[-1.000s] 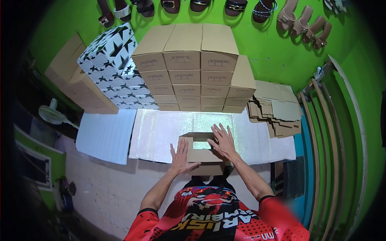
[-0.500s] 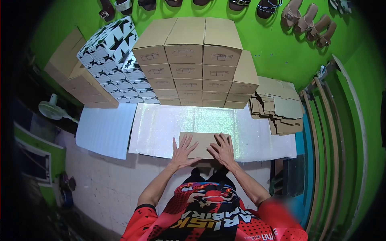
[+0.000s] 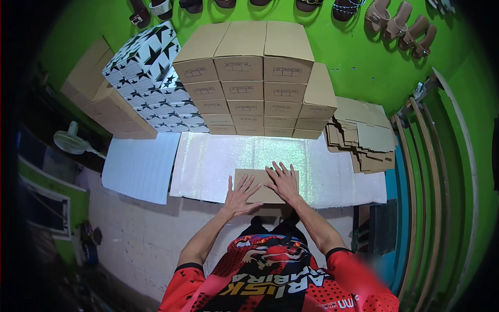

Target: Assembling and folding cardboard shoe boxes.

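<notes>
A plain brown cardboard box [image 3: 266, 196] lies at the front edge of the table, close to my body. My left hand [image 3: 241, 196] rests on its left side with the fingers spread. On the right part of its top lies my right hand [image 3: 283, 183], fingers stretched toward the far edge. Neither hand grips anything. The hands cover much of the box's top, and its near part hangs over the table edge.
A shimmering white sheet covers the table [image 3: 208, 166]. Behind stand stacked brown shoe boxes [image 3: 239, 70] and white star-patterned boxes [image 3: 150, 67]. Flattened cardboard [image 3: 371, 136] is piled at the right. A fan [image 3: 73, 140] stands left; sandals [image 3: 377, 18] hang on the green wall.
My right hand has slid forward and slightly left across the top of the box. The left hand stays at the left side; the whole view has shifted slightly.
</notes>
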`<state>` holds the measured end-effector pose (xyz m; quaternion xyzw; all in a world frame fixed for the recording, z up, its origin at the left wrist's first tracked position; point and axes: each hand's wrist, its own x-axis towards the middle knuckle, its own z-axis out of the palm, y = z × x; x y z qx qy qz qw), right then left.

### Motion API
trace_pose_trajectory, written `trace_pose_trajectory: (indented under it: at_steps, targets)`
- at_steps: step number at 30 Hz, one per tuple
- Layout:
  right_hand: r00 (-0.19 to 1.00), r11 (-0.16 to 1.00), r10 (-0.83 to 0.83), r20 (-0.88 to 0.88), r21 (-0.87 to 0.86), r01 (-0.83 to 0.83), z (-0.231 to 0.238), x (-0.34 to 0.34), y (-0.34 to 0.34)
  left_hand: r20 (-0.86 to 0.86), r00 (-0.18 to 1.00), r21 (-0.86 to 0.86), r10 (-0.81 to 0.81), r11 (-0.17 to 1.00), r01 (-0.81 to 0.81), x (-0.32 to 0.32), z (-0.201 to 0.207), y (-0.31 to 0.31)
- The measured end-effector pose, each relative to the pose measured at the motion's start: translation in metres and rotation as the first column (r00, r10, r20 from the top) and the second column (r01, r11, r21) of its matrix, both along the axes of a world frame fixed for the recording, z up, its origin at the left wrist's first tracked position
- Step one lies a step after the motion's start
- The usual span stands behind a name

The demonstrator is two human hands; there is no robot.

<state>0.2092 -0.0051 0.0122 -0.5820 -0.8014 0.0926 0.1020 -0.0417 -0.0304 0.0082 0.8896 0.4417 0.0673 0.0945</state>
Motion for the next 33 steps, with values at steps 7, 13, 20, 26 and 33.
trace_pose_trajectory:
  at_steps: [7,13,20,26,33]
  targets:
    - [0.991,0.999,-0.023,-0.131,-0.05,0.017,0.004,-0.002,0.003,0.002,1.0,-0.013,0.015,1.0,-0.015,0.0,0.001,0.001]
    - [0.984,0.996,-0.062,-0.166,-0.073,0.051,0.0,0.001,0.008,0.117,0.985,-0.099,-0.126,0.985,0.138,0.011,0.006,0.01]
    - [0.969,0.968,0.248,0.018,-0.037,-0.247,0.014,0.016,-0.001,0.044,0.996,-0.053,-0.072,0.996,0.074,0.01,0.007,0.038]
    - [0.98,0.982,0.189,-0.062,0.018,-0.188,-0.003,0.006,-0.017,-0.028,0.978,-0.06,-0.209,0.977,0.207,0.002,0.004,0.048]
    - [1.0,1.0,0.003,0.015,0.028,-0.004,-0.001,0.044,-0.029,-0.034,0.991,-0.06,-0.132,0.99,0.13,-0.021,0.008,0.047]
